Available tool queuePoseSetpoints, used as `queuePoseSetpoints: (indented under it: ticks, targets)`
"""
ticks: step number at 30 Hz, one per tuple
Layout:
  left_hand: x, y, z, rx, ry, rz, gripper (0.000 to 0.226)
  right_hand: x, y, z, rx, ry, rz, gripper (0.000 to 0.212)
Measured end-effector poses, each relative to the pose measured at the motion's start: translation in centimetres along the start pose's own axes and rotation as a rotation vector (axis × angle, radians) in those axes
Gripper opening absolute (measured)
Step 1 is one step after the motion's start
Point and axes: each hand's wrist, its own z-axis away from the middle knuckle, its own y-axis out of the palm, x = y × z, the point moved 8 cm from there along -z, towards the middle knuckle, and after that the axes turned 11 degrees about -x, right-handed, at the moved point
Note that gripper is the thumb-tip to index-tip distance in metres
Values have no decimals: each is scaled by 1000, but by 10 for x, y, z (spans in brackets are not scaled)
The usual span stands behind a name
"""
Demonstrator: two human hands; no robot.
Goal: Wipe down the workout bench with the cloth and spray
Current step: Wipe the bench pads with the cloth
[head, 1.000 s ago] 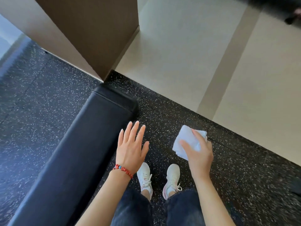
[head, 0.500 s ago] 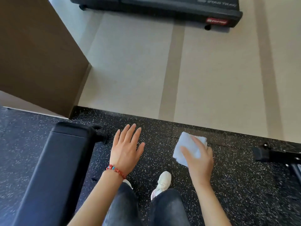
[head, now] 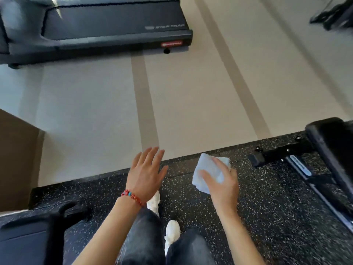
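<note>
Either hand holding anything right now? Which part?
The right hand grips the folded cloth at its near end, thumb across the top, far edge free. The left hand is open, fingers spread, holding nothing. No spray bottle in view.

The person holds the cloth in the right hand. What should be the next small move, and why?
Probably bring the cloth over to the bench on the right and look for the spray. The right hand grips the cloth in the air above the speckled floor, touching no bench; the left hand is open and empty, and no spray bottle is in view.
</note>
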Motion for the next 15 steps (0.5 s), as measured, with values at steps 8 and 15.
queuePoseSetpoints:
  ticks: [8,15]
  targets:
    - [-55,32,-112,71,256,30,55,-2,-29,-68,-225,144,-62,47]
    - [-103,49,-207,119,503,54,69,-1,-52,-117,-440,308,-146,45]
